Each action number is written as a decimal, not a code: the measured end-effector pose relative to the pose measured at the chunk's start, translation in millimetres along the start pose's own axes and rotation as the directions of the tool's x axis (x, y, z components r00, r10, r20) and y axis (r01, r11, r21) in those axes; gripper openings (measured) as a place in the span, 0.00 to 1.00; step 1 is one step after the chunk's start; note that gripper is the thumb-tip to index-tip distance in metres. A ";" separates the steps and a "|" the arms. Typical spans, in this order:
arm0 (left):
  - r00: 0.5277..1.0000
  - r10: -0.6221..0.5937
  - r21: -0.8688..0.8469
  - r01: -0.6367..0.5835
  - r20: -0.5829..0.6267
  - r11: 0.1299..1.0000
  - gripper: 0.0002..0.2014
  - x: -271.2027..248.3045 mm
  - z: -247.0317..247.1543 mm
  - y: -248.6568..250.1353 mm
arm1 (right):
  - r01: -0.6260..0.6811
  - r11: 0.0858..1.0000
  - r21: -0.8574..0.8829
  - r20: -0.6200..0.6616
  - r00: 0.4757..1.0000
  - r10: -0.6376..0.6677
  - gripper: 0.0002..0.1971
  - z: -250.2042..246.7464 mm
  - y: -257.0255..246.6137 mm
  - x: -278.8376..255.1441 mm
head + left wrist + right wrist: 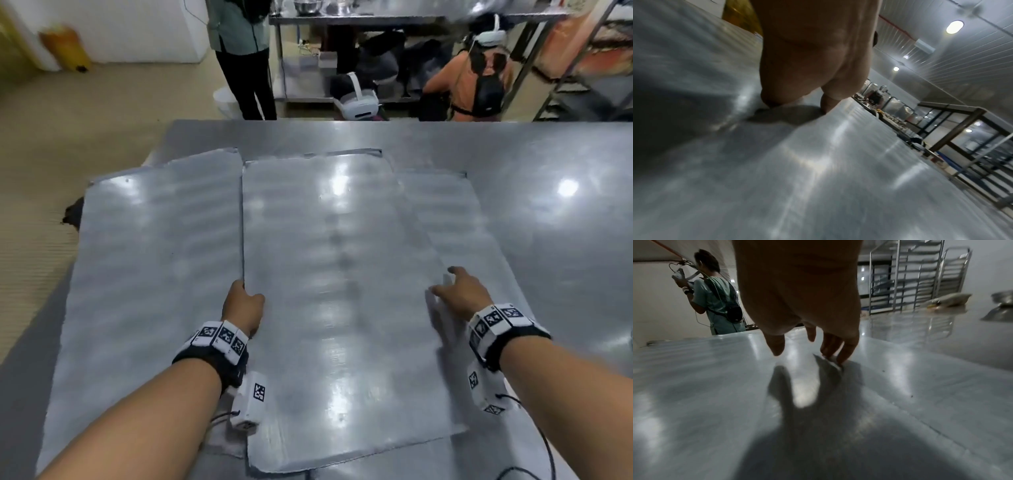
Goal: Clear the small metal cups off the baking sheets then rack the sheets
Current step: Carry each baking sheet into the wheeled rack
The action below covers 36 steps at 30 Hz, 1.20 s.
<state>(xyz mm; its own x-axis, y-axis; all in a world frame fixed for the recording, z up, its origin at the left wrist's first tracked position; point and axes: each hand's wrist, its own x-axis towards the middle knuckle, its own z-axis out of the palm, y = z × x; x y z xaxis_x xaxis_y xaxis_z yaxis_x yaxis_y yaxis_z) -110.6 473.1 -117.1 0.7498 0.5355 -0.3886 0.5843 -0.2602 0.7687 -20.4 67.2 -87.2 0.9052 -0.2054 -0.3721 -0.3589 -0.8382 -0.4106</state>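
Three flat metal baking sheets lie on the steel table (pixel 548 164). The middle sheet (pixel 335 274) lies on top and overlaps the left sheet (pixel 147 274) and the right sheet (pixel 455 219). No small metal cups show on any of them. My left hand (pixel 243 301) grips the middle sheet's left edge, thumb on top and fingers curled at the rim (pixel 797 105). My right hand (pixel 455 291) reaches over the sheet's right edge with fingers spread and nearly straight. In the right wrist view its fingertips (pixel 838 358) touch that edge while the thumb hovers above the sheet.
Beyond the table's far edge stand a person in a green top (pixel 239 51) and a crouching person in orange (pixel 469 85), with a white headset (pixel 358 102) between them. Tall tray racks (pixel 906 277) stand to the far right. A metal bowl (pixel 1001 305) sits on the table's right.
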 end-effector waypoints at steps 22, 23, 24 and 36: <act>0.984 0.173 -0.081 -0.169 0.045 0.982 0.18 -22.2 111.7 64.7 | 0.000 0.878 0.479 -0.119 0.991 0.065 0.25 -53.2 110.3 36.0; 0.987 0.153 -0.061 -0.150 0.056 0.987 0.18 -23.0 116.2 61.1 | -0.014 0.891 0.455 -0.103 0.992 0.068 0.26 -52.0 116.4 39.7; 0.989 0.139 -0.040 -0.137 0.054 0.990 0.19 -24.5 119.3 58.2 | -0.019 0.910 0.415 -0.093 0.994 0.063 0.28 -49.5 123.5 45.5; 0.979 0.173 -0.049 -0.168 0.104 0.985 0.20 -30.8 125.2 62.0 | 0.029 0.974 0.226 -0.162 0.987 0.008 0.14 -56.0 132.1 49.4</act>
<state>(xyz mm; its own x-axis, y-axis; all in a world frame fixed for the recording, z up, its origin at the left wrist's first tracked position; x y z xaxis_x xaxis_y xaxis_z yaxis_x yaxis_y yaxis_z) -58.6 339.9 -121.0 0.8676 0.3959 -0.3009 0.4338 -0.3069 0.8472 -10.3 -82.0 -113.2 0.9271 -0.2913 -0.2360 -0.3748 -0.7082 -0.5983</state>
